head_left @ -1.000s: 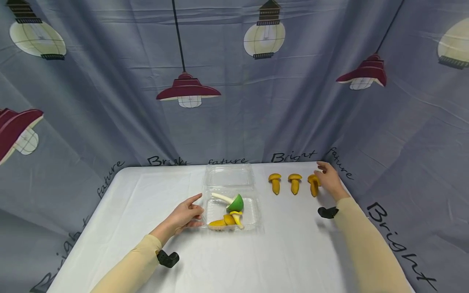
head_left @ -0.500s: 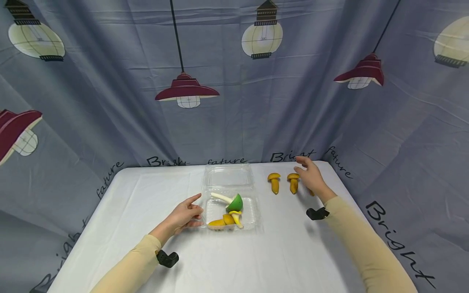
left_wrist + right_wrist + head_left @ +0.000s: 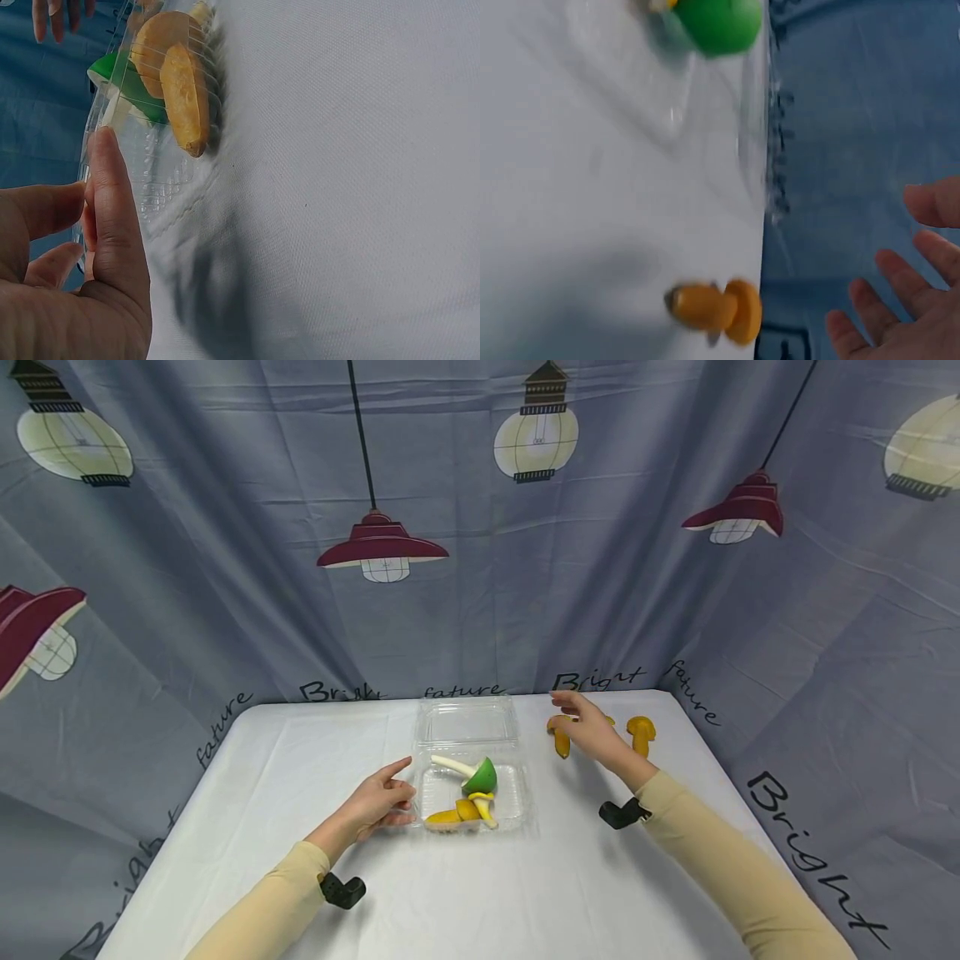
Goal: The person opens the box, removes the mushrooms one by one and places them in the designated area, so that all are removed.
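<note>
My left hand (image 3: 381,800) rests against the left side of an open clear plastic box (image 3: 514,789), its fingers fairly straight along the wall. Inside lie a toy mushroom with a green cap (image 3: 482,777) and white stem, a small yellow mushroom (image 3: 485,812) and a brownish-yellow mushroom (image 3: 444,817). My right hand (image 3: 596,732) hovers with spread fingers, holding nothing, over a row of brownish-yellow mushrooms at the back right. It partly covers the leftmost mushroom (image 3: 561,747), which the right wrist view shows apart from the fingers. The middle one is mostly hidden; the rightmost mushroom (image 3: 641,732) shows.
The box's clear lid (image 3: 468,720) lies folded back toward the table's far edge. A white cloth covers the table (image 3: 465,902). Grey-blue curtains (image 3: 465,610) printed with lamps hang close behind it and at both sides.
My right hand has swept left along the row, from the rightmost mushroom to the leftmost, uncovering the rightmost one. No mushroom has visibly shifted, and my left hand stays at the box.
</note>
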Action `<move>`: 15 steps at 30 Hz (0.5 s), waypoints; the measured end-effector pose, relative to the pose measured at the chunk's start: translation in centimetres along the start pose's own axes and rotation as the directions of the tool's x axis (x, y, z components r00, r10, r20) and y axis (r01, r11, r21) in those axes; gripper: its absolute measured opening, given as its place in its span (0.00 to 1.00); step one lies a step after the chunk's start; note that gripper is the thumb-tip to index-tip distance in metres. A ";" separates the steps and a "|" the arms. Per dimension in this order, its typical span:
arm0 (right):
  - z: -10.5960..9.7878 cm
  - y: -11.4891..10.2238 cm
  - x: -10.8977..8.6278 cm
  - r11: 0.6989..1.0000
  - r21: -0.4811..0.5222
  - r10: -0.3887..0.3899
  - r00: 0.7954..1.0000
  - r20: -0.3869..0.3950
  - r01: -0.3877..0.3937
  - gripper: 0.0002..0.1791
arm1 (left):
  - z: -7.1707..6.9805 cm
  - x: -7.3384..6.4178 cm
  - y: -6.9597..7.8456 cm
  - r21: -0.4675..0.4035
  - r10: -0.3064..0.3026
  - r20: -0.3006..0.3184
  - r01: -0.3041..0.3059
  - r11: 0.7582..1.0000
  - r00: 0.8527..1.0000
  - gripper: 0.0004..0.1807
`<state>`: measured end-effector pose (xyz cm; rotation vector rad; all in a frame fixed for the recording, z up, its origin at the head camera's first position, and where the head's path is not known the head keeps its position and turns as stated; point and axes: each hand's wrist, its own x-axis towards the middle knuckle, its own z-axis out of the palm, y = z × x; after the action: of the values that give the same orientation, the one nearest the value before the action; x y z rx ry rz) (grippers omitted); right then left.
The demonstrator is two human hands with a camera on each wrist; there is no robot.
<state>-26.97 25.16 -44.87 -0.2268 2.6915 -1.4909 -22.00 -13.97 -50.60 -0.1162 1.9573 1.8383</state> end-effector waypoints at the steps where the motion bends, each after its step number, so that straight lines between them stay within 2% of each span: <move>1: 0.4 -0.3 -0.1 1.000 0.005 0.001 1.000 0.015 -0.001 0.32 | 0.0 0.0 0.0 0.000 0.002 0.000 -0.002 1.000 1.000 0.39; 9: 3.0 -2.2 -1.2 0.999 0.014 -0.037 0.993 0.111 0.036 0.32 | 0.0 0.0 0.0 -0.011 0.007 0.007 -0.007 1.000 1.000 0.39; 15: 4.6 -3.0 -1.7 0.999 0.050 -0.014 0.983 0.183 0.005 0.33 | 0.0 0.0 -0.1 -0.014 0.013 0.006 -0.013 1.000 1.000 0.39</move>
<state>-24.40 20.05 -44.79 -0.3562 2.5101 -1.4591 -21.94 -13.96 -50.69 -0.1026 1.9460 1.8591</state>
